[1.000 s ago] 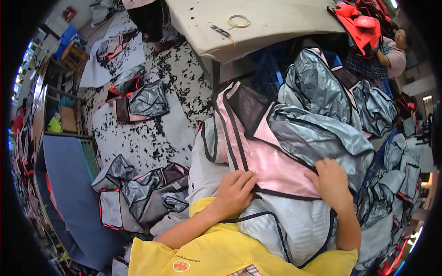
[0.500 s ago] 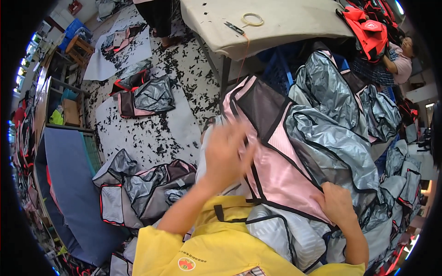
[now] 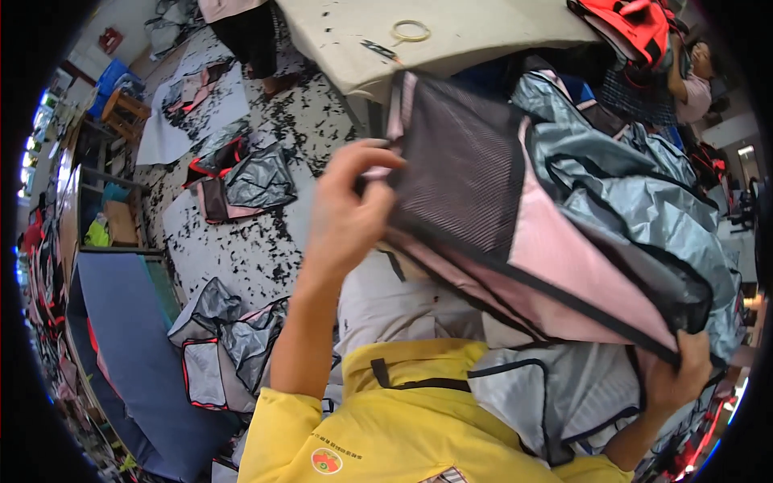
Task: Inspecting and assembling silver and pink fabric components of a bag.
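Pink bag [image 3: 547, 241] btwn hands [image 3: 350, 205] [image 3: 680, 374] — shelf [image 3: 121, 250] w/ box [image 3: 121, 223]

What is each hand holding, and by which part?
The pink fabric piece: left hand holds its left edge, beside the dark mesh; right hand grips its lower right corner.

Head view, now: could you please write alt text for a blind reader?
Left hand and right hand hold a pink fabric piece with dark mesh at opposite ends. Silvery fabric shows at right; a cream table stands beyond.
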{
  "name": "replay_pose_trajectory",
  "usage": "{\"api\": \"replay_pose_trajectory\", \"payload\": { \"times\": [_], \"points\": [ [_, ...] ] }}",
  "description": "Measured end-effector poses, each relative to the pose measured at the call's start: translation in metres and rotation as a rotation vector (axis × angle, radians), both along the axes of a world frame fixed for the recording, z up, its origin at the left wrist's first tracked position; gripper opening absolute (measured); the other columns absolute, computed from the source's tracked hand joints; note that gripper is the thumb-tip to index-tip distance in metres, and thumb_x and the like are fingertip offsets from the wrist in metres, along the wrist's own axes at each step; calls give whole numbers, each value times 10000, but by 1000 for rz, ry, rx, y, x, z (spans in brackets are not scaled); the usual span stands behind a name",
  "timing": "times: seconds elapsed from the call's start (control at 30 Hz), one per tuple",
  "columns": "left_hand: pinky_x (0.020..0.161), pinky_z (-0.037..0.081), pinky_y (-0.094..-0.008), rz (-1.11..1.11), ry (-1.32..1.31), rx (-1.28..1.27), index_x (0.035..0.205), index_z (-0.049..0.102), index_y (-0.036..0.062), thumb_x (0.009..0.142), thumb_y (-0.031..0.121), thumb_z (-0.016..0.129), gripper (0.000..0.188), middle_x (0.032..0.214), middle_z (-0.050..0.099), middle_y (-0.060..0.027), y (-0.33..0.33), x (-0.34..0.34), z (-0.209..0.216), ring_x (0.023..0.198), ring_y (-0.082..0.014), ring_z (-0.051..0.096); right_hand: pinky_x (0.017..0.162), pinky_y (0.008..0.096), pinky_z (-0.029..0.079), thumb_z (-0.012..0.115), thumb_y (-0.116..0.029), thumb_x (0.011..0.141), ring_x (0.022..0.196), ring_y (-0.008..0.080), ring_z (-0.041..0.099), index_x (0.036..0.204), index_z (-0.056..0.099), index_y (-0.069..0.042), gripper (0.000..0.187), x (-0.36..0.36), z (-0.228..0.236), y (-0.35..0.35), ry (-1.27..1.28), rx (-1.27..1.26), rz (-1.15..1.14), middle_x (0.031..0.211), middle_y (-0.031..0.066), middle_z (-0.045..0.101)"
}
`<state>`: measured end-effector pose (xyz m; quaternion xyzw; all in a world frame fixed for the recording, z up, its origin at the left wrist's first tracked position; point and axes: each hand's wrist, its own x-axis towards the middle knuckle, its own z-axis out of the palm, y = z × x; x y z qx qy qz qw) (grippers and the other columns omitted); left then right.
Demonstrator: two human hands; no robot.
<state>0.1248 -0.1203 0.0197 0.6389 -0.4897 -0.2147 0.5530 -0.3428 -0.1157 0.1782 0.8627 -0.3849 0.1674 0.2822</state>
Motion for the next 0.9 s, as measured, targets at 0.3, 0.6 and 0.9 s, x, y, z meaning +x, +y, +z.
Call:
{"api": "replay_pose_trajectory", "payload": {
  "times": [0.3,0.6,0.9],
  "points": [
    [1177,359,-393,152,-69,222,1225,674,20,880,-33,571,364,1359,568,-170,81,-27,-134,1321,-320,532,1009,546,407,859,-652,695,1049,340,680,1189,765,-188,684,-64,-306,21,-37,601,-17,1186,114,731],
    [1174,342,-372,223,97,216,1252,675,-1,1005,40,574,270,1403,554,-156,109,-22,-157,1376,-283,494,754,493,541,825,-436,854,861,378,713,1108,736,-92,437,27,-182,36,26,861,-146,1024,131,746],
    [1171,359,-350,211,82,242,1252,663,-8,977,-3,557,294,1427,527,-144,111,-27,-149,1366,-278,502,997,528,499,856,-192,804,1204,376,613,1176,701,-74,420,121,-99,-10,-89,429,100,1230,123,664]
  ]
}}
